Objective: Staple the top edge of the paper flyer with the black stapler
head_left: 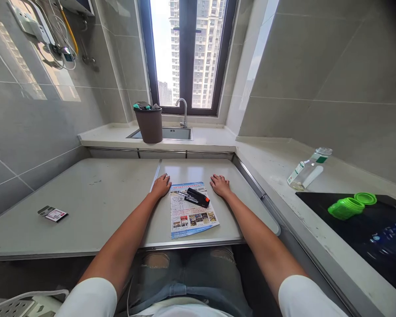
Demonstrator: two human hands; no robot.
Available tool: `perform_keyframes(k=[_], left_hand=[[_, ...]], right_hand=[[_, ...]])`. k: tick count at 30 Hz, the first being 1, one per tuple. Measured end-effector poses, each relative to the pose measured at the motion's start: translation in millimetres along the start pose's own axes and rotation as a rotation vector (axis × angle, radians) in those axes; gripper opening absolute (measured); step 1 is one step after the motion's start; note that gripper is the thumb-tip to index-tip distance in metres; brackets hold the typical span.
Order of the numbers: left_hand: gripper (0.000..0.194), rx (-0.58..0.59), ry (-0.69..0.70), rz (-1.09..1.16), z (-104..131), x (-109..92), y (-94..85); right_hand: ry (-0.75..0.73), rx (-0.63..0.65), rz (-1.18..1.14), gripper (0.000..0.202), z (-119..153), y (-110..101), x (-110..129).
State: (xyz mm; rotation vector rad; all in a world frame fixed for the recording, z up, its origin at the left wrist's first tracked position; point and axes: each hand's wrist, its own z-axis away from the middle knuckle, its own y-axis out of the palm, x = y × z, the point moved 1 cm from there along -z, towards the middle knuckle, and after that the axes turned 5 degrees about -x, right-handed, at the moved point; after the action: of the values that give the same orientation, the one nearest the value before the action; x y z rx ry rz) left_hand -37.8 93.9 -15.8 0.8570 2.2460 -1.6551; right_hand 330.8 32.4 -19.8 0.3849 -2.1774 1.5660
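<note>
My left hand (161, 186) rests palm down on the pale table (119, 198), left of a printed sheet (185, 211), with its fingers spread and nothing held. To the right of the sheet, my right hand (220, 185) also lies flat and open on the tabletop. Between the hands, on the upper part of the sheet, is a black stapler-like object (198, 197) with a red spot at one end. A thin metallic tool (186, 195) lies against its left side. Neither hand touches the sheet or these objects.
A small packaged card (54, 214) lies at the table's left. Behind, a brown bin (149, 125) stands by the sink (176, 133). On the right counter are a clear bottle (308, 171), a green container (346, 208) with its lid open, and a dark blue bottle (391, 237).
</note>
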Motion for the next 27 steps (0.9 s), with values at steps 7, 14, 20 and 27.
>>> perform_keyframes(k=[7,14,20,27], left_hand=[[0.041,-0.011,0.040,-0.181,10,0,-0.6],[0.048,0.034,0.097,-0.210,-17,2,-5.4],[0.047,0.035,0.087,-0.262,2,-1,-7.3],[0.035,-0.033,-0.009,-0.334,54,-4,-20.6]], right_hand=[[0.009,-0.073,-0.086,0.043,9,-10,5],[-0.215,0.008,-0.363,0.036,56,-7,46],[-0.316,0.091,-0.432,0.041,92,8,89],[-0.309,0.027,-0.380,0.041,99,19,104]])
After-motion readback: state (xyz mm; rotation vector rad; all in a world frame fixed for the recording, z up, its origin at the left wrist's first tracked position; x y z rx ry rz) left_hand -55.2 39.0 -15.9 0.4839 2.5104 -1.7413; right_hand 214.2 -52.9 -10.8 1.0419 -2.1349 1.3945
